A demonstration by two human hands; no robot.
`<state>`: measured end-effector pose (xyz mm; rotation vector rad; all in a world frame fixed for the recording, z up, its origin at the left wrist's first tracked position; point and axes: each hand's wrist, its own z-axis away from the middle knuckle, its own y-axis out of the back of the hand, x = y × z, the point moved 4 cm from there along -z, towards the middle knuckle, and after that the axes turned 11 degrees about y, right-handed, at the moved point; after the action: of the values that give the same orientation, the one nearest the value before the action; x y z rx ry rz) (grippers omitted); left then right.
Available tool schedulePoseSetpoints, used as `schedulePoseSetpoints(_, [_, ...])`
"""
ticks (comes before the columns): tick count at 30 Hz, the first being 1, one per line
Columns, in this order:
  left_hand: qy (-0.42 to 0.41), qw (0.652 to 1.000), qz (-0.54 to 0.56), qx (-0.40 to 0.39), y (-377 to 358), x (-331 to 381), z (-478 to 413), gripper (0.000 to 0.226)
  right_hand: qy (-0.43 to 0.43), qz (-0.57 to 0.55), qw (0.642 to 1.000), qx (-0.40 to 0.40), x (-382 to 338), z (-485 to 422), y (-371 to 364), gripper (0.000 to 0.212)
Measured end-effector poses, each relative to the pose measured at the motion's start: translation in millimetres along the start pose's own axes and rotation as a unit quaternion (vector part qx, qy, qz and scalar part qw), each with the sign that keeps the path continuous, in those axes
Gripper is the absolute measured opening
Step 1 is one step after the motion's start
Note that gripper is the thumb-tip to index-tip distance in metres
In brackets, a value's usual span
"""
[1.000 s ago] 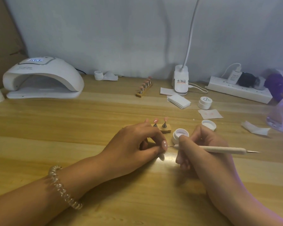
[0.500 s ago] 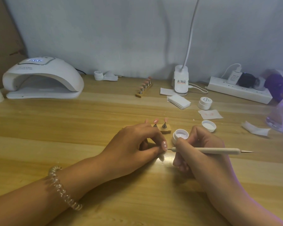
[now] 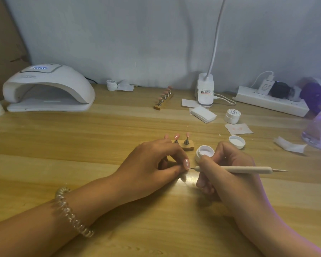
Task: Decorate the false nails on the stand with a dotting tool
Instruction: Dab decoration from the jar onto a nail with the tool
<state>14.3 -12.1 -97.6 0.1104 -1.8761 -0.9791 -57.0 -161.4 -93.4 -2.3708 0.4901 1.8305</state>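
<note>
My left hand (image 3: 152, 162) pinches a pink false nail (image 3: 186, 163) that carries white dots, just above the wooden table. My right hand (image 3: 228, 169) grips a white dotting tool (image 3: 248, 169) like a pen, its fine tip touching the lower edge of that nail. Behind my left hand stands a small wooden nail stand (image 3: 187, 143) with pink false nails on metal pegs; part of it is hidden by my fingers. An open white jar of white gel (image 3: 205, 153) sits right beside my right hand.
The jar's lid (image 3: 237, 141) lies to the right. A second nail stand (image 3: 164, 100), a white nail lamp (image 3: 48, 89), a desk lamp base (image 3: 205, 90), a closed white jar (image 3: 232, 116), wipes (image 3: 203, 114) and a power strip (image 3: 271, 101) line the back.
My right hand and the dotting tool have shifted left, bringing the tip from a small gap into contact with the nail. My left hand has stayed put.
</note>
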Motion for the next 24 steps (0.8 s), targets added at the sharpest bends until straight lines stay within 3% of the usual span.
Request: schedulePoseSetpoints(24, [0.0,1.0,-0.009,-0.003,1.7,2.0,0.2,0.009,-0.003,-0.017,1.0,0.009,1.5,0.3,0.9,0.033])
